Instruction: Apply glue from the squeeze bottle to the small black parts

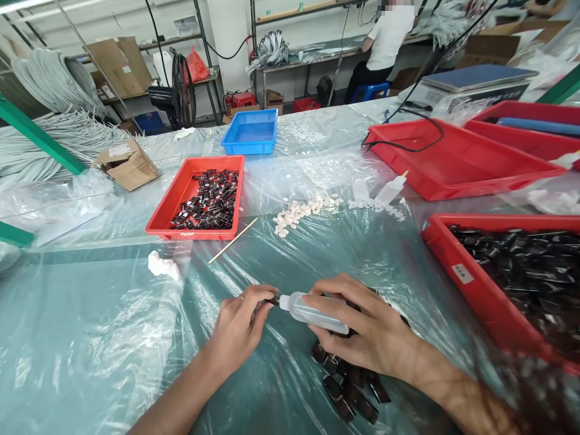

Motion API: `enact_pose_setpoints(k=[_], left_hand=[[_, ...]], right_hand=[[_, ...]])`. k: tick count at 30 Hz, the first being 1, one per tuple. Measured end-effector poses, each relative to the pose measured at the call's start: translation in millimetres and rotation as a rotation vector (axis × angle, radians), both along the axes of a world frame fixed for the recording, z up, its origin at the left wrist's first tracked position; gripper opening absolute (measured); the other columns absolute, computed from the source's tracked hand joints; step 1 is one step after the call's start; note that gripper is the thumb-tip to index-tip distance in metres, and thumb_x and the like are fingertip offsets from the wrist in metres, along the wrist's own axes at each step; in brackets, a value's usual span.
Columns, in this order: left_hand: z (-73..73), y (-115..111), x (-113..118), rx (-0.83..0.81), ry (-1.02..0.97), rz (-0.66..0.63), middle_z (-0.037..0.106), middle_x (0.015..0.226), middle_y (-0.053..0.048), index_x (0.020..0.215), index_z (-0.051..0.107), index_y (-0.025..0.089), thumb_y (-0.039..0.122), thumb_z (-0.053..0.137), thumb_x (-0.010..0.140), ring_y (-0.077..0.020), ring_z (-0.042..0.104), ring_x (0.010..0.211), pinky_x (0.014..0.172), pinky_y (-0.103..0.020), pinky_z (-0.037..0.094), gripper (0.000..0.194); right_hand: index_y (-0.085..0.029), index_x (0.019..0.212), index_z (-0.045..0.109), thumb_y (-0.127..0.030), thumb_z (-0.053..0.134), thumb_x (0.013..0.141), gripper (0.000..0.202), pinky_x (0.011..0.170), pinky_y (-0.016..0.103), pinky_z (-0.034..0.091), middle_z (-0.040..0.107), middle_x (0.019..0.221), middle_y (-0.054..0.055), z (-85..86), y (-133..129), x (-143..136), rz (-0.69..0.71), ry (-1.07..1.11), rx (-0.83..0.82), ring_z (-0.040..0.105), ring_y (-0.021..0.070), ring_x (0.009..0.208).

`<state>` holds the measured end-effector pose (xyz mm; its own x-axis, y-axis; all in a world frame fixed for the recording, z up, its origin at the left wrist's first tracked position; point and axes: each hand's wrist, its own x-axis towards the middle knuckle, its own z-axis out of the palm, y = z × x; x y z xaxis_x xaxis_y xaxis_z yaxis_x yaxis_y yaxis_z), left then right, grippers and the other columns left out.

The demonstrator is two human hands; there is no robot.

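My right hand (362,320) is wrapped round a translucent squeeze bottle (312,311), which lies nearly level with its nozzle end toward the left. The fingers of my left hand (242,323) pinch a small dark plastic part (274,299) against that nozzle end; most of the part is hidden by fingertips and bottle. Below my right hand, several glossy dark brown parts (348,386) lie in a loose pile on the plastic-covered table (113,314). Beyond both hands is a scatter of small white pieces (299,212), and a thin wooden stick (233,240) lies left of them.
A red tray (194,234) of dark parts stands ahead left, a blue tray (249,148) behind it. Another red tray (480,290) full of dark parts is at right. A white bottle (390,190), crumpled tissue (163,266) and scale (480,78) are around. A person (387,45) sits behind.
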<state>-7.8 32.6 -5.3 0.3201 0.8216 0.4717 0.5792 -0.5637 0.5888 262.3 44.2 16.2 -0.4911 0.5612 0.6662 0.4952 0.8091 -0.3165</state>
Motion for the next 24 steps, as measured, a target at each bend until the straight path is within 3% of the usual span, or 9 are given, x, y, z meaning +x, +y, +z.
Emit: enact_pose_setpoints(k=[5,12,17,24], left_hand=[[1.0,-1.3,0.5,-0.040,0.004,0.013,0.090,0.120,0.000,0.121,0.063,0.032,0.016,0.056,0.111,-0.0127,0.080,0.064,0.063,-0.025,0.061,0.020],[0.2,-2.6,0.7,-0.137,-0.067,0.004,0.090,0.119,-0.002,0.120,0.068,0.031,0.018,0.056,0.111,-0.0143,0.082,0.076,0.069,-0.025,0.063,0.020],[1.4,-3.8,3.8,-0.240,-0.159,0.015,0.090,0.116,-0.003,0.117,0.072,0.029,0.022,0.060,0.110,-0.0124,0.074,0.066,0.062,-0.025,0.060,0.015],[-3.0,-1.2,3.4,-0.340,-0.240,0.032,0.091,0.111,0.000,0.115,0.075,0.031,0.027,0.065,0.108,-0.0130,0.076,0.065,0.065,-0.027,0.063,0.012]], right_hand=[[-0.032,0.144,0.066,-0.015,0.072,0.096,0.051,0.083,0.051,0.078,0.077,0.109,0.010,-0.5,1.2,1.0,0.027,0.001,0.006,0.081,0.0270,0.086],[-0.036,0.127,0.075,-0.015,0.074,0.097,0.037,0.088,0.055,0.080,0.083,0.117,0.008,4.9,-3.9,7.1,0.044,-0.185,0.138,0.085,0.0300,0.099],[-0.022,0.134,0.073,-0.012,0.070,0.099,0.037,0.083,0.051,0.079,0.083,0.115,0.015,6.1,-8.7,7.6,0.014,-0.210,0.138,0.084,0.0309,0.093],[-0.027,0.136,0.071,-0.013,0.072,0.097,0.041,0.077,0.049,0.075,0.081,0.112,0.013,1.8,-3.9,-0.1,0.003,-0.105,0.104,0.080,0.0295,0.089]])
